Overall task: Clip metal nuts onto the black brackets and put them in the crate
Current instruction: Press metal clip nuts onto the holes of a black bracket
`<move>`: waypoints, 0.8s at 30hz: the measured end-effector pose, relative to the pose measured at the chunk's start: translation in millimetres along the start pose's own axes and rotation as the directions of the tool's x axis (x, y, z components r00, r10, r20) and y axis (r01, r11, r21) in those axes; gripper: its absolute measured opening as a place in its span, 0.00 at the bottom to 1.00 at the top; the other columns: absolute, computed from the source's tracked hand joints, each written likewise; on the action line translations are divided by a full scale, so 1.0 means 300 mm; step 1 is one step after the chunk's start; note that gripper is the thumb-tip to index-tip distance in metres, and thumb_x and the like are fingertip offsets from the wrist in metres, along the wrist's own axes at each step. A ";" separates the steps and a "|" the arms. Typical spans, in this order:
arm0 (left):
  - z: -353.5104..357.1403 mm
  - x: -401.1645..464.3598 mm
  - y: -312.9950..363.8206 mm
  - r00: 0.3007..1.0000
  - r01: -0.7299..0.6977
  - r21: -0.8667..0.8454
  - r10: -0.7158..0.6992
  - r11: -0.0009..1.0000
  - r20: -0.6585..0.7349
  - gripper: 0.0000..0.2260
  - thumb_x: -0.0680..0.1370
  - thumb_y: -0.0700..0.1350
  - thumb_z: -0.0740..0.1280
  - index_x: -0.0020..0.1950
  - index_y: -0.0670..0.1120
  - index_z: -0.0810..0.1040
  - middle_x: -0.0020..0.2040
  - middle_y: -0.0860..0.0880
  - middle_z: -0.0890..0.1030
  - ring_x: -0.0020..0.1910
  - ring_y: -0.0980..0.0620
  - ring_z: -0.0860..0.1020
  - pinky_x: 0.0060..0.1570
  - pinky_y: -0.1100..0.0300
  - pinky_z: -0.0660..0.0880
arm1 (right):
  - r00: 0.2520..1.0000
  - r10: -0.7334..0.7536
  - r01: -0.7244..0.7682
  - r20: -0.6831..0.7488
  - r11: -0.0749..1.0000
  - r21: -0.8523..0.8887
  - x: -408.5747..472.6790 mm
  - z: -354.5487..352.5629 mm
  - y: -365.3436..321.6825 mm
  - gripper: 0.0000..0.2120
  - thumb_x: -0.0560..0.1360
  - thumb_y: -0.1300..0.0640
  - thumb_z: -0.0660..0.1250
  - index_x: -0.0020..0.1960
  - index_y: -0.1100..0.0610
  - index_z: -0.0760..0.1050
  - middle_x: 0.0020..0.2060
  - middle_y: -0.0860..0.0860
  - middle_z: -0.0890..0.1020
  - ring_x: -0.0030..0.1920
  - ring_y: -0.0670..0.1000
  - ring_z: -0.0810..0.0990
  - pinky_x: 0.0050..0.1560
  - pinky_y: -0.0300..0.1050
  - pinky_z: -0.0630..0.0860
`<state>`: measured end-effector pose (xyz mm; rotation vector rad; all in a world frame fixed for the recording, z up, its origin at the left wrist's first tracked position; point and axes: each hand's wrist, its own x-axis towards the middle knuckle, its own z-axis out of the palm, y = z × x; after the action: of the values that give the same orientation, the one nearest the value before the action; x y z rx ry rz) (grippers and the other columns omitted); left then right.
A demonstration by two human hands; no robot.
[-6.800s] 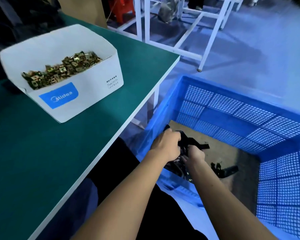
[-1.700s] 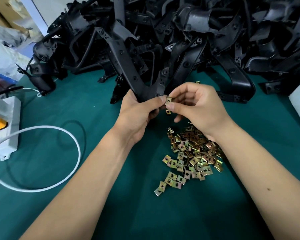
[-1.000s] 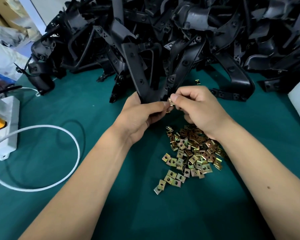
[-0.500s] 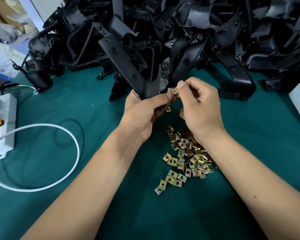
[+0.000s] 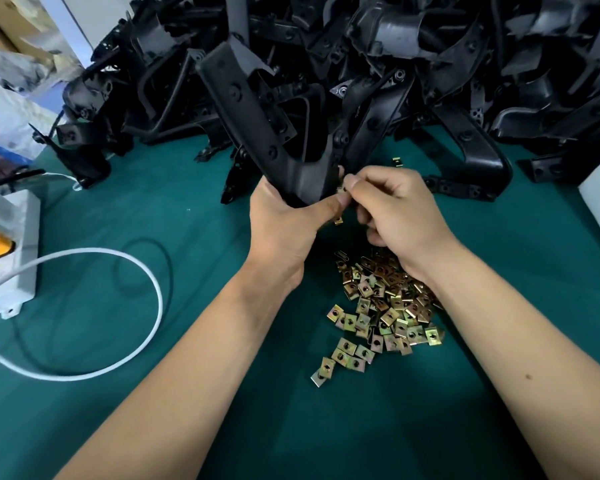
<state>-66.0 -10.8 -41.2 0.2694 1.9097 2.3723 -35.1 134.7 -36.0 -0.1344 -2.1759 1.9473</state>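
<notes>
1. Much is left, I judge: a big heap of black plastic brackets (image 5: 413, 64) fills the top of the frame, and loose brass-coloured metal clip nuts (image 5: 381, 306) lie lower centre on the green table (image 5: 153, 216). No crate is in view.
2. The left hand (image 5: 284, 230) grips one long black bracket (image 5: 253, 116) at centre frame.
3. The right hand (image 5: 395, 209), fingers curled, pinches a small nut (image 5: 342, 190) against that bracket's lower edge.

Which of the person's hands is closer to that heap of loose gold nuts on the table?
Right. The right hand hangs just above the nut pile, wrist over it; the left hand sits off to the pile's left, gripping the bracket.
</notes>
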 end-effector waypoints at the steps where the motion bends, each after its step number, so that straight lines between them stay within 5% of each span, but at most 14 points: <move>1: -0.003 0.002 0.000 1.000 -0.025 0.029 0.025 0.999 0.006 0.19 0.71 0.29 0.78 0.61 0.34 0.80 0.54 0.38 0.86 0.56 0.38 0.85 0.58 0.40 0.81 | 1.000 0.004 -0.004 0.008 1.000 -0.005 -0.002 0.001 0.002 0.16 0.83 0.56 0.66 0.40 0.64 0.78 0.26 0.51 0.70 0.23 0.47 0.63 0.24 0.38 0.58; 7: -0.016 0.028 0.010 0.990 -0.140 0.202 0.136 0.969 0.036 0.22 0.68 0.32 0.81 0.60 0.38 0.80 0.53 0.45 0.87 0.54 0.46 0.86 0.57 0.43 0.82 | 0.997 -0.037 0.033 -0.071 0.998 -0.058 -0.002 0.017 0.009 0.16 0.82 0.55 0.67 0.38 0.63 0.78 0.25 0.49 0.68 0.26 0.45 0.64 0.28 0.40 0.61; 10: -0.016 0.032 0.015 0.991 -0.136 0.203 0.129 0.970 0.044 0.22 0.68 0.33 0.82 0.59 0.38 0.81 0.52 0.45 0.87 0.53 0.46 0.86 0.57 0.45 0.83 | 0.988 -0.086 0.074 -0.132 0.992 -0.098 -0.007 0.032 0.017 0.17 0.80 0.54 0.67 0.32 0.53 0.77 0.23 0.43 0.69 0.25 0.43 0.65 0.32 0.41 0.61; 16: -0.019 0.047 0.028 0.994 -0.090 0.248 0.071 0.965 0.085 0.20 0.67 0.32 0.81 0.58 0.37 0.82 0.52 0.44 0.87 0.53 0.46 0.86 0.57 0.44 0.83 | 0.987 -0.056 0.037 -0.151 0.991 -0.126 -0.004 0.035 0.025 0.17 0.80 0.54 0.67 0.33 0.54 0.77 0.21 0.41 0.68 0.24 0.43 0.65 0.32 0.43 0.61; 20: -0.077 0.067 0.044 0.984 -0.064 0.320 0.005 0.945 0.180 0.17 0.65 0.29 0.79 0.52 0.35 0.81 0.47 0.43 0.87 0.47 0.48 0.85 0.51 0.51 0.82 | 0.998 0.059 -0.058 0.028 0.998 -0.031 -0.001 0.010 0.005 0.21 0.82 0.58 0.65 0.30 0.50 0.75 0.23 0.44 0.65 0.22 0.46 0.61 0.27 0.40 0.58; 24: -0.145 0.069 0.049 0.961 0.052 0.286 -0.126 0.957 0.247 0.15 0.67 0.27 0.78 0.50 0.39 0.82 0.44 0.44 0.87 0.44 0.51 0.85 0.43 0.60 0.81 | 0.984 0.078 -0.049 -0.162 0.983 0.177 0.031 -0.077 -0.017 0.17 0.82 0.61 0.63 0.34 0.53 0.73 0.27 0.48 0.64 0.27 0.47 0.61 0.25 0.38 0.61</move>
<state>-94.0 -52.1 -34.0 0.4784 2.0681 1.8969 -38.7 158.6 -27.8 -0.3317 -1.9104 2.0660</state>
